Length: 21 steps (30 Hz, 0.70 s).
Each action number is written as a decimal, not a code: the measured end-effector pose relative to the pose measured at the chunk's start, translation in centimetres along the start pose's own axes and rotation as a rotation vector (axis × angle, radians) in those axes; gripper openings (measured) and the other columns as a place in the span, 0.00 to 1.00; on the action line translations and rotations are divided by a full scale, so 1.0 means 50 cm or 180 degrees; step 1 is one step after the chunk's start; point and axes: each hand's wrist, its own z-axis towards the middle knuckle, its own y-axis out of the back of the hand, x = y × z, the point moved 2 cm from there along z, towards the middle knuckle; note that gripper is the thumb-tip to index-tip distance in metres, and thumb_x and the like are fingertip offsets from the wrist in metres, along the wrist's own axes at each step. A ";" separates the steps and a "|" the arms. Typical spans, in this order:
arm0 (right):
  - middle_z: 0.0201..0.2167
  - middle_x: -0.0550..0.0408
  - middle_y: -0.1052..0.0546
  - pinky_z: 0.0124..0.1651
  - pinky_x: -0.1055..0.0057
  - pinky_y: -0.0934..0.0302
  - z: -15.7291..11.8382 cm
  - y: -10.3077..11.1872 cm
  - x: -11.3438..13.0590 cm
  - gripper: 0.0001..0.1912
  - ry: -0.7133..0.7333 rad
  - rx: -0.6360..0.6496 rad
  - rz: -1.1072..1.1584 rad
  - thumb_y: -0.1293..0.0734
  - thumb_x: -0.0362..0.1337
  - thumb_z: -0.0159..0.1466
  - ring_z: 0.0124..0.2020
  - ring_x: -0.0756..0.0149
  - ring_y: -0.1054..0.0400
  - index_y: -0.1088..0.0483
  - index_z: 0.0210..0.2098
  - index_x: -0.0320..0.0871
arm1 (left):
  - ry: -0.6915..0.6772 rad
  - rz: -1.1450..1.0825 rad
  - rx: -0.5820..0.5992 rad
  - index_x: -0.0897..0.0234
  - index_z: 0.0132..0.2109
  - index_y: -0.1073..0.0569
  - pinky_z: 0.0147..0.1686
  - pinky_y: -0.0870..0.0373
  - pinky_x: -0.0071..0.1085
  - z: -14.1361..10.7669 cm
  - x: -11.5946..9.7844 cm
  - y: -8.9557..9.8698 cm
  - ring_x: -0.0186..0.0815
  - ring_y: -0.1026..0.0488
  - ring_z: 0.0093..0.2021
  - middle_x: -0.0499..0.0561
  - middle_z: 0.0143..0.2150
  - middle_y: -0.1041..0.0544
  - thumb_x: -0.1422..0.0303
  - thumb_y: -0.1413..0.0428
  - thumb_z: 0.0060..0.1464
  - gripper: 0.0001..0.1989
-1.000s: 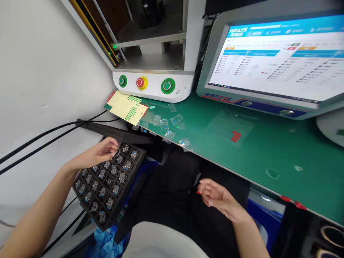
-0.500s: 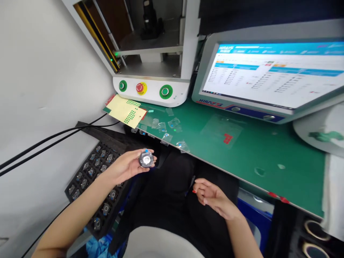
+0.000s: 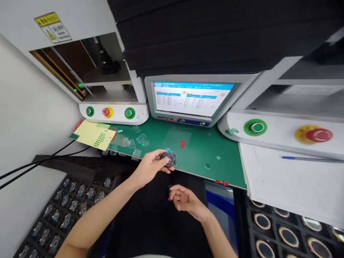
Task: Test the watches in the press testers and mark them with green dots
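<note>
My left hand (image 3: 152,166) is closed on a small round black part (image 3: 168,158) with a shiny centre and a blue tab on its rim, held just over the front edge of the green mat (image 3: 199,159). The thumb lies across the part's face. Lower and to the right, my right hand (image 3: 186,201) hovers above my dark lap with its fingers loosely curled and apart. A small red spot (image 3: 170,199) shows on one fingertip; whether it is a sticker I cannot tell. Red stickers (image 3: 183,144) lie on a clear film on the mat.
Black trays hold similar parts (image 3: 73,205) at left and ringed round pieces (image 3: 288,236) at right. Clear film scraps (image 3: 131,143) and yellow sticker sheets (image 3: 94,134) lie on the mat. A monitor (image 3: 188,102) stands between two machines. A pen (image 3: 309,158) rests on papers.
My view has swung to the right. My left hand has moved right with the round part, closer to my right hand, and turned it. My right hand stays loosely curled.
</note>
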 end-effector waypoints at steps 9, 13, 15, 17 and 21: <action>0.41 0.47 0.29 0.39 0.61 0.34 -0.130 -0.142 0.225 0.09 0.2281 -0.1705 -0.2415 0.32 0.32 0.63 0.37 0.60 0.32 0.28 0.43 0.48 | -0.0823 0.0735 0.0182 0.64 0.45 0.25 0.28 0.26 0.23 -0.078 -0.009 -0.059 0.32 0.24 0.31 0.51 0.37 0.21 0.66 0.41 0.56 0.10; 0.44 0.45 0.30 0.41 0.62 0.32 -0.098 -0.175 0.264 0.14 0.2935 -0.1792 -0.3657 0.32 0.27 0.61 0.46 0.57 0.32 0.31 0.46 0.42 | -0.1176 0.1676 0.0254 0.60 0.48 0.25 0.39 0.27 0.23 -0.119 -0.012 -0.066 0.31 0.23 0.38 0.49 0.42 0.20 0.71 0.45 0.60 0.09; 0.46 0.44 0.31 0.38 0.66 0.31 -0.078 -0.192 0.265 0.14 0.3061 -0.1697 -0.3937 0.31 0.26 0.61 0.41 0.63 0.31 0.32 0.46 0.40 | -0.1473 0.2122 0.0289 0.61 0.48 0.25 0.41 0.28 0.22 -0.136 -0.016 -0.069 0.30 0.23 0.40 0.49 0.42 0.20 0.73 0.46 0.61 0.10; 0.47 0.44 0.32 0.36 0.69 0.31 -0.068 -0.210 0.261 0.13 0.3221 -0.1623 -0.4130 0.32 0.24 0.61 0.36 0.69 0.31 0.32 0.45 0.38 | -0.1780 0.2415 0.0287 0.63 0.49 0.26 0.40 0.29 0.22 -0.152 -0.020 -0.070 0.29 0.24 0.38 0.50 0.40 0.20 0.74 0.47 0.61 0.10; 0.46 0.48 0.32 0.35 0.72 0.31 -0.075 -0.239 0.250 0.08 0.3328 -0.1554 -0.4463 0.35 0.22 0.63 0.35 0.72 0.32 0.30 0.39 0.38 | -0.2060 0.2548 0.0135 0.66 0.49 0.26 0.39 0.28 0.22 -0.174 -0.020 -0.067 0.30 0.23 0.38 0.51 0.39 0.20 0.75 0.46 0.61 0.10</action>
